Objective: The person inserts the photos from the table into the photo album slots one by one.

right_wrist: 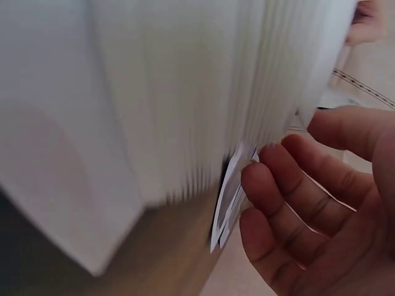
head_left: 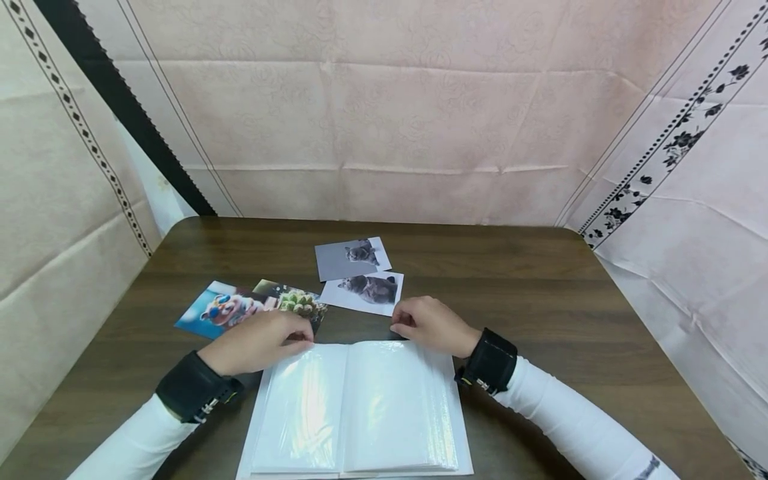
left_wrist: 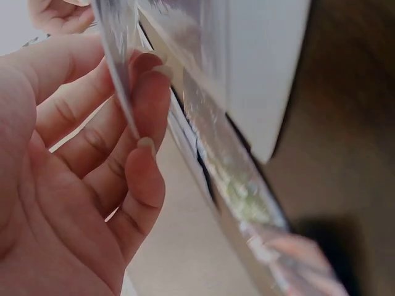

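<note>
A photo album point(head_left: 303, 413) with clear plastic sleeves lies spread flat at the table's near side. At its top left, my left hand point(head_left: 264, 340) has fingers curled about a sleeve page point(left_wrist: 117, 74), whose edge runs between them in the left wrist view. My right hand point(head_left: 435, 327) is at the top right; the right wrist view has its thumb and fingertips at the corner of a page point(right_wrist: 318, 80). Beyond the album lie two grey cat photos point(head_left: 369, 289), a colourful pig-like figure photo point(head_left: 219, 310) and a cactus photo point(head_left: 300, 301).
The brown wooden table point(head_left: 540, 287) has rounded far corners. Pale patterned cloth point(head_left: 420, 120) hangs behind it and at both sides, with a black strip point(head_left: 129, 110) at the left. Black wrist bands point(head_left: 492, 360) sit over white sleeves.
</note>
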